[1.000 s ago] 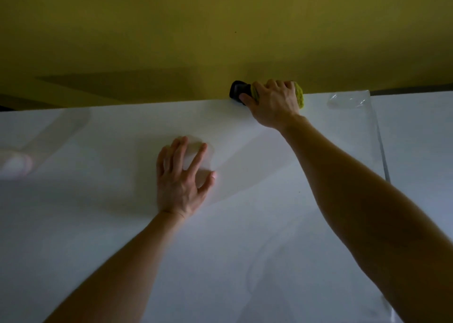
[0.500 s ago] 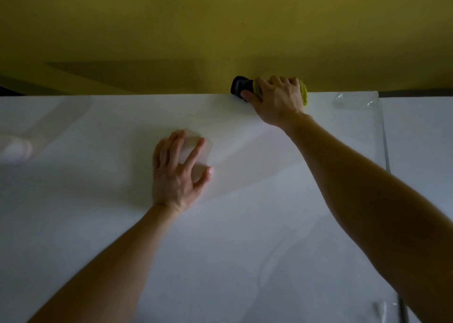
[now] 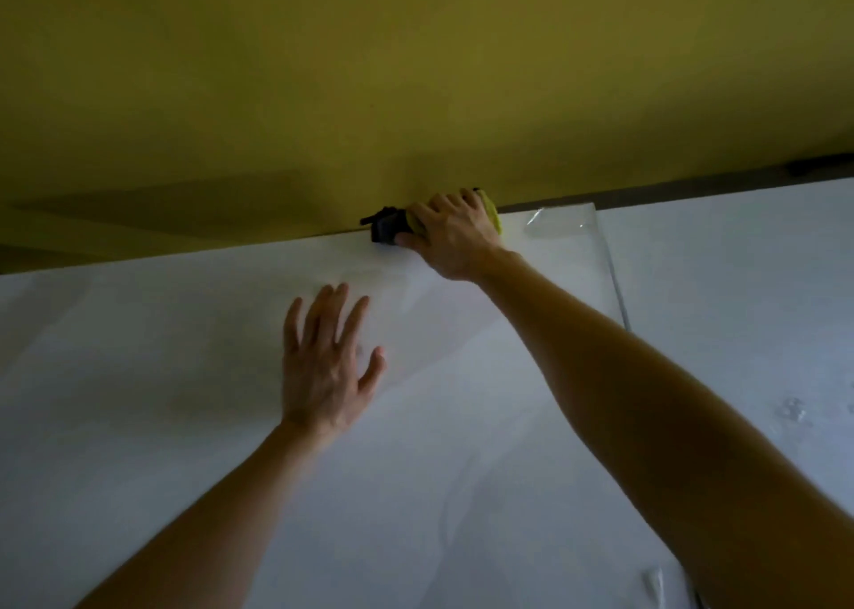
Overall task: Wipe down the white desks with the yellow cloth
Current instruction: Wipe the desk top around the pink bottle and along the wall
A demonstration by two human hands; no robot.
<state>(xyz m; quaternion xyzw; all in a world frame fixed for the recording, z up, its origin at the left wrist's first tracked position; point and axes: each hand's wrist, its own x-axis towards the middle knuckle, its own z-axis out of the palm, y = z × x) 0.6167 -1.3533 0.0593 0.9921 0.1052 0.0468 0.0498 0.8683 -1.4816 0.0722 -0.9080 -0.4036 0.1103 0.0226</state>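
Note:
A white desk [image 3: 161, 400] fills the lower view and runs back to a yellow wall. At the desk's far edge my right hand [image 3: 455, 236] grips the yellow cloth [image 3: 492, 213], which is bunched under the fingers and mostly hidden. A small black object [image 3: 386, 229] sits right against the hand's left side at the wall. My left hand [image 3: 326, 361] rests flat on the desk in the middle, fingers spread and straight, holding nothing.
A second white desk [image 3: 739, 294] adjoins on the right, divided by a thin seam [image 3: 617, 280]. Clear film [image 3: 561, 225] lies at the first desk's far right corner. The yellow wall [image 3: 416, 77] stands right behind the desks.
The view has tilted, so the desk edge now slopes up to the right. My right hand stays at the far edge with the cloth. My left hand stays flat on the desk.

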